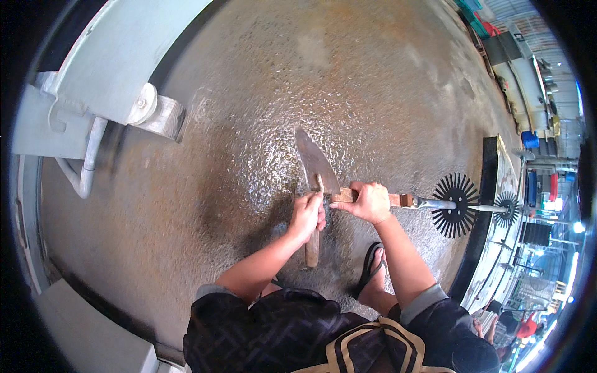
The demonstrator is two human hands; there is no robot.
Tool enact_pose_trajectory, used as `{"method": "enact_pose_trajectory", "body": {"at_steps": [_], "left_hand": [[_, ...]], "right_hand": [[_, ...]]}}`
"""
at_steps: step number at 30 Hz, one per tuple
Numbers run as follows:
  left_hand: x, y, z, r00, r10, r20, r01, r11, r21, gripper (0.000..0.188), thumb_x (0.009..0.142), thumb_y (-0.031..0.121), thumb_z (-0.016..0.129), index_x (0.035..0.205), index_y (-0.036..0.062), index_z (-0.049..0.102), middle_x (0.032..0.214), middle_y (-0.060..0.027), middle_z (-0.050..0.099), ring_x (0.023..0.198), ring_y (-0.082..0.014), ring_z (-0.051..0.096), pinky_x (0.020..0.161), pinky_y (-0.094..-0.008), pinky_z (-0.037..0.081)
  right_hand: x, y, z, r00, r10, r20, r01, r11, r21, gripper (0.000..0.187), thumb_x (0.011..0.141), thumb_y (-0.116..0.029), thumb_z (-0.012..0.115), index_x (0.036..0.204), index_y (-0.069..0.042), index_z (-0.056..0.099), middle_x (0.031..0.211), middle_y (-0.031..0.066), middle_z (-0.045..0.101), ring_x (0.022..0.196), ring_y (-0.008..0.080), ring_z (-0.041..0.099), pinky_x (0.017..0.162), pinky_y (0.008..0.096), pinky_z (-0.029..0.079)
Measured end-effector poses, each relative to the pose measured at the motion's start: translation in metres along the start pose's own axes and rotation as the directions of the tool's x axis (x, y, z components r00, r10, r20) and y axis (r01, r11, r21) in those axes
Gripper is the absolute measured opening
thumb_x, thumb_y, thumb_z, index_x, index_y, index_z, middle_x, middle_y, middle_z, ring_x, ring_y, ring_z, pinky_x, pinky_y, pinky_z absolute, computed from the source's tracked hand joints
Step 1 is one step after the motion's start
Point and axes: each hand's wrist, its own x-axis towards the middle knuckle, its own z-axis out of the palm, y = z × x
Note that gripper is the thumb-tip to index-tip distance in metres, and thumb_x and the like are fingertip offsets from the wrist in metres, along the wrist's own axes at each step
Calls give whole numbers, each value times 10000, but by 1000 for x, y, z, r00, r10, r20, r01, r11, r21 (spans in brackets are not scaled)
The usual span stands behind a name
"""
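My left hand (pixel 306 214) is wrapped round the wooden handle of a trowel (pixel 316 163), whose pointed grey metal blade tilts up and away from me. The handle's butt (pixel 312 252) sticks out below my fist. My right hand (pixel 370 202) grips a reddish-brown wooden bar (pixel 397 199), its left end close against the base of the blade. I cannot tell whether the two touch. Past my right hand the bar lines up with a grey metal rod (pixel 432 203) leading to a black toothed disc (pixel 454 205); whether they are joined is unclear.
Under me lies a wet, rough grey-brown floor (pixel 249 93). A pale metal machine frame with a roller (pixel 144 104) stands at left. To the right are a dark-edged bench (pixel 491 161) and a second toothed disc (pixel 507 208). Part of another person (pixel 527 328) shows at lower right.
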Motion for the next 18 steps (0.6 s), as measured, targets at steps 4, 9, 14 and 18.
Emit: {"method": "enact_pose_trajectory", "body": {"at_steps": [4,9,14,18], "left_hand": [[-5,1,0,1000,-9,25,8,1000,27,309,927,270,467,685,87,406,495,-3,389,360,-106,370,330,-266,333],[1,0,-1,999,-50,-19,50,998,-32,288,922,252,463,693,87,407,504,-1,390,379,-104,376,335,-272,335],[-13,-6,-3,998,-58,27,58,998,2,304,930,258,460,683,87,413,507,-2,390,377,-102,371,335,-266,330],[-4,2,1,997,-40,61,42,999,-34,294,930,242,462,687,83,422,531,6,395,388,-87,382,328,-258,333]], "right_hand": [[1,0,2,1000,-14,2,14,1000,-6,629,587,-711,642,692,-91,636,579,120,610,613,299,642,594,397,511],[1,-2,1,1000,-2,27,2,1000,-22,612,590,-700,650,692,-97,640,583,101,617,618,288,647,604,387,514],[2,-1,8,999,-12,-47,11,1000,-18,596,590,-691,658,682,-102,640,583,96,620,606,280,648,585,378,513],[9,1,2,996,-3,-87,0,1000,-27,587,595,-681,663,670,-99,635,575,94,617,586,278,643,574,376,510]]}}
